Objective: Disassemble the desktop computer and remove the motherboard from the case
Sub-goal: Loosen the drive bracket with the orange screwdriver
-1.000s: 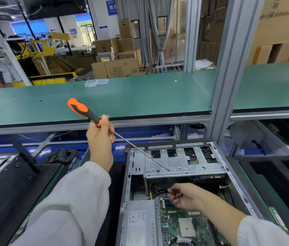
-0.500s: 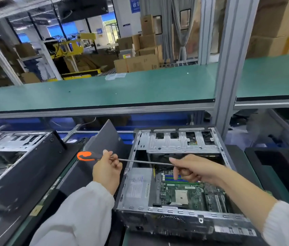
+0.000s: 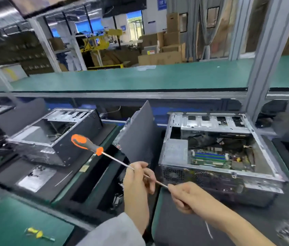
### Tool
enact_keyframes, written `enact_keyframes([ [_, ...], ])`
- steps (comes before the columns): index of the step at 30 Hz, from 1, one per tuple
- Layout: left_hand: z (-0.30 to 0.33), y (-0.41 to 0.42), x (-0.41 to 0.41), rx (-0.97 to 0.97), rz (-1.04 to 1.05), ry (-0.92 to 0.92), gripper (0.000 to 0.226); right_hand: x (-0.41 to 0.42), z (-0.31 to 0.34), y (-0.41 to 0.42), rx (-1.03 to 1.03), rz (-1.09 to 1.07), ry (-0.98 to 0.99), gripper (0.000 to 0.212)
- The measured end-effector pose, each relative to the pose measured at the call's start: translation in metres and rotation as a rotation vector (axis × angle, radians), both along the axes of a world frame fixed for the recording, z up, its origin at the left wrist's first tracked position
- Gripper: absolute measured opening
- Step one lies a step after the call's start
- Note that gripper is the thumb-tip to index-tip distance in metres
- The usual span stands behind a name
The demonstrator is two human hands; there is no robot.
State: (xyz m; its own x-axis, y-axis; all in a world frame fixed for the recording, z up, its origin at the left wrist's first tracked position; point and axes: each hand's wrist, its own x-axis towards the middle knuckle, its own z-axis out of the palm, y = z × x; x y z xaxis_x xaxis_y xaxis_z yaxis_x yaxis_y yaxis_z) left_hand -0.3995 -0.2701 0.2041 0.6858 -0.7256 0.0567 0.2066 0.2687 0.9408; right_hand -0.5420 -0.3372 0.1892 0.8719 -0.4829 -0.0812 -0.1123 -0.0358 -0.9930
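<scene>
Long screwdriver (image 3: 94, 148) held across both hands, well in front of the open case (image 3: 216, 157) and apart from it. Left hand (image 3: 136, 181) curled round the thin steel shaft near its middle, fingers closed narrow on it. Right hand (image 3: 184, 197) pinching the shaft's tip end, fingertips tight together; tip itself hidden inside them. Handle up and to the left, orange with a dark grey grip, rounded and bulbous, clear of both hands.

Case to the right, lid off, bare grey sheet metal with a perforated near wall and a slotted drive cage at the far end. Motherboard (image 3: 216, 159) lying flat in the bottom, green, with blue and green memory slots. Plain grey box of a power supply (image 3: 174, 150) at its left.

Dark flat panel (image 3: 138, 132) standing on edge beside the case. Second, black case (image 3: 60, 137) further left. Small yellow-handled tool (image 3: 37, 234) on the green mat (image 3: 7, 226). Writing on the far signs too blurred to read.
</scene>
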Motion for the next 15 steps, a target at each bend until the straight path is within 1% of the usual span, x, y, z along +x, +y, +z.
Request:
enact_keyframes([
  [2,-0.006,0.033,0.019,-0.015,0.016,-0.02,0.029,0.015,-0.008,0.028,0.028,0.023,0.014,0.05],
  [4,-0.018,0.06,0.041,-0.002,0.087,0.008,0.03,0.037,-0.017,0.051,0.042,0.054,0.029,0.046],
  [6,-0.037,0.083,0.067,0.055,0.184,0.058,0.03,0.06,-0.028,0.071,0.067,0.09,0.055,0.043],
  [9,-0.069,0.116,0.108,0.122,0.284,0.144,0.028,0.097,-0.048,0.1,0.044,0.181,0.165,0.04],
  [12,-0.095,0.146,0.154,0.219,0.36,0.229,0.035,0.146,-0.066,0.132,0.108,0.3,0.25,0.037],
  [13,-0.103,0.157,0.17,0.259,0.384,0.264,0.035,0.165,-0.071,0.143,0.129,0.313,0.284,0.038],
  [15,-0.121,0.179,0.2,0.342,0.413,0.338,0.027,0.203,-0.082,0.162,0.144,0.297,0.364,0.039],
])
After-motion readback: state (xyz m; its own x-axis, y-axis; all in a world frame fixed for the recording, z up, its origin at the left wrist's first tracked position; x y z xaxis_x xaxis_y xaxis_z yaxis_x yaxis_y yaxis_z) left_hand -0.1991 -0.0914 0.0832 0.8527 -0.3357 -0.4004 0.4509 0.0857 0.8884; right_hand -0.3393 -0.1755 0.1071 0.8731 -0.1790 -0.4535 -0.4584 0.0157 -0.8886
